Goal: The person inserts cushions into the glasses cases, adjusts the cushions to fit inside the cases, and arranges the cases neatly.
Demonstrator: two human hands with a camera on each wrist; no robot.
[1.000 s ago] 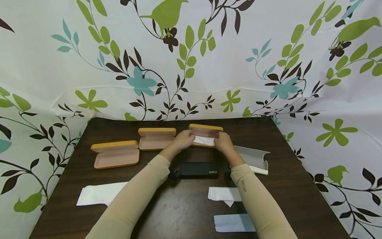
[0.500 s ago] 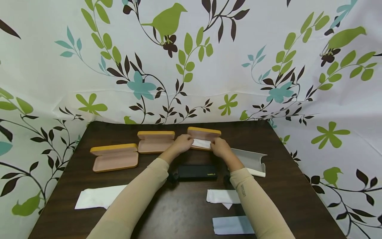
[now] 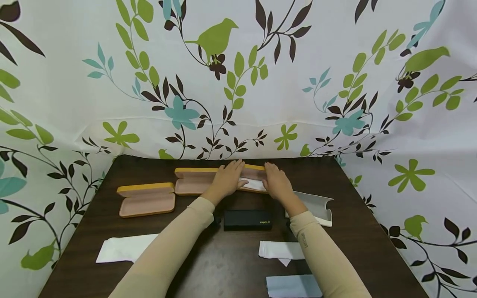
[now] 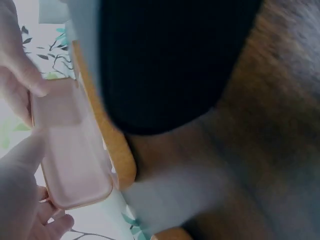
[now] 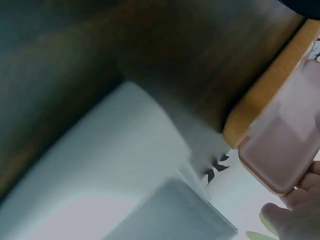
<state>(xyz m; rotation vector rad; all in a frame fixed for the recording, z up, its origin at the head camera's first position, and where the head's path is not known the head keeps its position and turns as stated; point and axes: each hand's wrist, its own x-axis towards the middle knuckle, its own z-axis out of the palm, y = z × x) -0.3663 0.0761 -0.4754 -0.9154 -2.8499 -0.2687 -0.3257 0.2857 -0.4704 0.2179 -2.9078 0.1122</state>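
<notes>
At the back of the table an open glasses case (image 3: 254, 167) with a yellow-orange shell and pinkish lining stands between both hands. A folded white cloth (image 3: 252, 184) lies in its lower half. My left hand (image 3: 226, 179) holds the left end of the raised lid, thumb inside and fingers behind it. At the lid's other end my right hand (image 3: 278, 184) does the same. The left wrist view shows the thumbs against the pink lining (image 4: 70, 150). In the right wrist view some right fingers show beyond the lid's edge (image 5: 280, 150).
Two more open yellow cases, one in the middle (image 3: 191, 186) and one farther left (image 3: 148, 205), stand alongside. A black case (image 3: 247, 220) lies in front; an open white case (image 3: 313, 205) is right. White cloths (image 3: 126, 247) and a pale blue cloth (image 3: 292, 285) lie nearer.
Both hands have left the ends of the white cloth inside the case and moved up to the lid, which they now hold. The cloth stays in the case.
</notes>
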